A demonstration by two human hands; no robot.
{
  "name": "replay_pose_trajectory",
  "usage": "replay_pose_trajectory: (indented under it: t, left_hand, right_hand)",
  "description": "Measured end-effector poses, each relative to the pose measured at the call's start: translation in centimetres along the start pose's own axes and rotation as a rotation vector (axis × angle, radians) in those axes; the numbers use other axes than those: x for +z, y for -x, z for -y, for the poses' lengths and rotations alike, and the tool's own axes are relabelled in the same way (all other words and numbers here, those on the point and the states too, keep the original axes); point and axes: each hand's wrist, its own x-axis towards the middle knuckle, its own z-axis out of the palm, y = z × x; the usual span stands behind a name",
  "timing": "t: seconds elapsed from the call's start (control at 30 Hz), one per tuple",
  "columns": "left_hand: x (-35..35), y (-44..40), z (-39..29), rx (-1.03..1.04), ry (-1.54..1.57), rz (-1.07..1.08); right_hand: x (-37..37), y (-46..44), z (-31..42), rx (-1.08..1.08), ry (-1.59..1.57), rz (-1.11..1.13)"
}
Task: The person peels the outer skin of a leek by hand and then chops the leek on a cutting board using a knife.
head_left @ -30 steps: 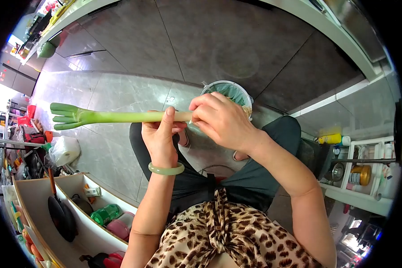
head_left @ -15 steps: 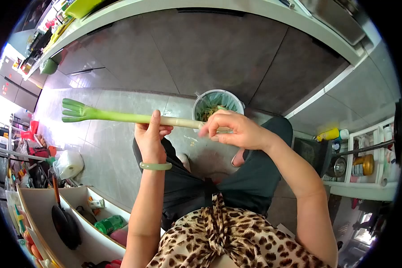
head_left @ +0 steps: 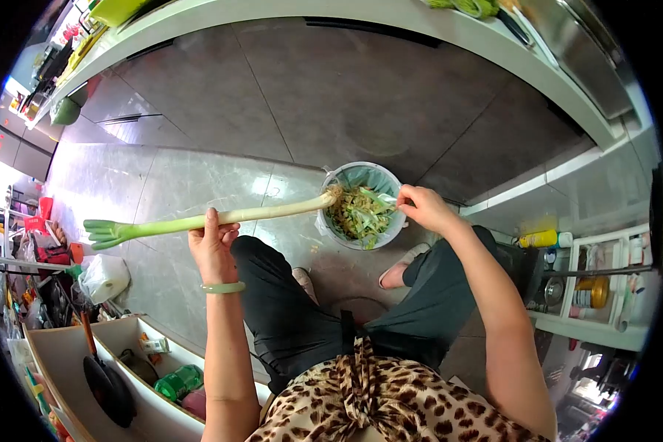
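Note:
My left hand [head_left: 215,243] is closed around the middle of a long leek [head_left: 265,212], its thumb on top. The leek's trimmed green leaves point left, and its white end with shaggy roots reaches over the left rim of a bin. My right hand [head_left: 425,209] is at the bin's right rim with thumb and fingers pinched. At those fingertips is a thin pale strip of leek peel [head_left: 385,198], partly merging with the scraps behind it. The lined waste bin [head_left: 361,169] holds yellowish and green vegetable scraps [head_left: 357,217].
Grey cabinet doors [head_left: 361,88] stand beyond the bin, under a white counter. At lower left, an open-topped divided cabinet [head_left: 59,339] holds a black pan [head_left: 109,390] and a green bottle [head_left: 178,382]. On the right is a white shelf rack [head_left: 597,320] with jars.
My right hand has moved off the leek's root end, to the right over the bin. My left hand and the leek have shifted left and slightly down, uncovering the roots and bin scraps.

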Motion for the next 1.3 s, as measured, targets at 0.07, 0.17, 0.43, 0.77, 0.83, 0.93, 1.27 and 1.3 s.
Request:
replay_pose_trajectory:
  t: [0.07,0.17,0.43,0.77,0.83,0.93,1.27,1.3]
  left_hand:
    - [-0.6,-0.2,0.2,-0.004,0.016,0.009]
    - [-1.3,0.0,0.6,-0.035,0.044,0.02]
    - [-0.9,1.3,1.2,-0.097,0.13,0.133]
    - [0.6,3.4,1.7,-0.106,0.184,0.375]
    - [1.0,3.9,1.7,-0.105,0.215,0.426]
    - [1.5,4.7,1.2,-0.102,0.248,0.462]
    - [2.1,6.2,-0.3,-0.001,0.107,0.446]
    - [2.4,6.4,-0.5,0.006,0.082,0.434]
  right_hand:
    - [2.5,-1.4,-2.8,0.077,-0.155,-0.017]
    - [6.6,-3.3,-4.5,0.18,-0.352,0.023]
    - [10.4,-5.1,-7.7,0.238,-0.448,-0.099]
    - [-5.4,0.1,14.1,-0.185,-0.281,-0.271]
    - [-4.5,1.5,17.6,-0.379,0.117,-0.167]
    - [-2.3,2.4,19.3,-0.457,0.373,-0.187]
    - [-1.6,2.0,19.3,-0.548,0.468,-0.094]
    - [-1.7,1.9,19.3,-0.547,0.473,-0.069]
